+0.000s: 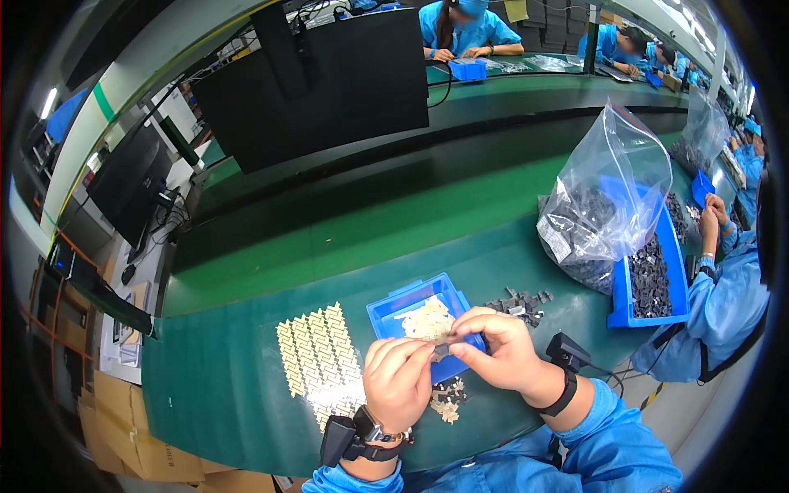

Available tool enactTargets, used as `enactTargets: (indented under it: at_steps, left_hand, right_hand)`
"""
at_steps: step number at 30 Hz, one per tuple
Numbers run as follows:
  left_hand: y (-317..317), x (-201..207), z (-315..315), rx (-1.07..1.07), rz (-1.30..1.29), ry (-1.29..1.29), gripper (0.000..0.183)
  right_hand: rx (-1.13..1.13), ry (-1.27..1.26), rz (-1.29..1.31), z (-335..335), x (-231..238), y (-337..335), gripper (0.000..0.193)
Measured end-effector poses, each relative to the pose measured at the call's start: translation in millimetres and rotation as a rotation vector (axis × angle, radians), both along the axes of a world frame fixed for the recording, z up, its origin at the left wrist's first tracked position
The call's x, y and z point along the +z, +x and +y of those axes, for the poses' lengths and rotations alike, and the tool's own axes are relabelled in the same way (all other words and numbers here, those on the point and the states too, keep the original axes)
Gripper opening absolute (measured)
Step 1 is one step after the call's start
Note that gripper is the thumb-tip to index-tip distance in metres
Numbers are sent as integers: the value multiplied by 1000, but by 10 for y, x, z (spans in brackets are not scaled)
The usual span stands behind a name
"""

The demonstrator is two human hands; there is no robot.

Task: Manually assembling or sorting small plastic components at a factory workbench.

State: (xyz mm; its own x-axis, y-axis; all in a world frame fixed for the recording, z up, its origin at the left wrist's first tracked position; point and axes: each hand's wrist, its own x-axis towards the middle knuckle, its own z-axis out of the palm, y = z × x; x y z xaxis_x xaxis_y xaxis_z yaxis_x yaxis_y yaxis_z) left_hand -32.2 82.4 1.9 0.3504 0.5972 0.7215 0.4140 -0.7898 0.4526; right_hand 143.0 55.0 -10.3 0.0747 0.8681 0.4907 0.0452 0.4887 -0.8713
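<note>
Nearest, the person's blue sleeves point(620, 440) enter from the lower edge, with dark bands around both wrists and a watch point(370, 426) on the left one. The left hand point(397, 382) is drawn narrow, thumb and fingers pinching a small dark part point(442, 351); the right hand point(503, 352) is likewise narrowed, its thumb and forefinger closed at the same part. The part sits between the two sets of fingertips, above the near side of a blue tray point(380, 319); its exact shape is partly hidden by the fingers. On the green table point(222, 386), loose cream and dark bits point(448, 403) lie just beside the tray's near side. Left of the tray lies a patterned array of pale yellow pieces point(319, 353), set in slanting rows. Cream pieces point(429, 315) are heaped inside the tray. Right of it, dark pieces point(526, 306) lie scattered. Farther right, a clear bag point(629, 148) of dark pieces leans against a blue bin point(679, 292) also containing dark pieces. Beyond stands a black monitor point(320, 90); co-workers point(477, 29) in blue sit at a farther bench.
</note>
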Motion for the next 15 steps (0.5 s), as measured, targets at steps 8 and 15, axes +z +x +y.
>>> enactTargets:
  at_steps: [8,15]
  left_hand:
    - [-5,-3,-6,52,104,35,14]
    - [9,-12,-19,53,111,63,16]
  right_hand:
    - [35,-55,-195,-31,152,39,4]
    - [12,-90,-240,-46,160,27,4]
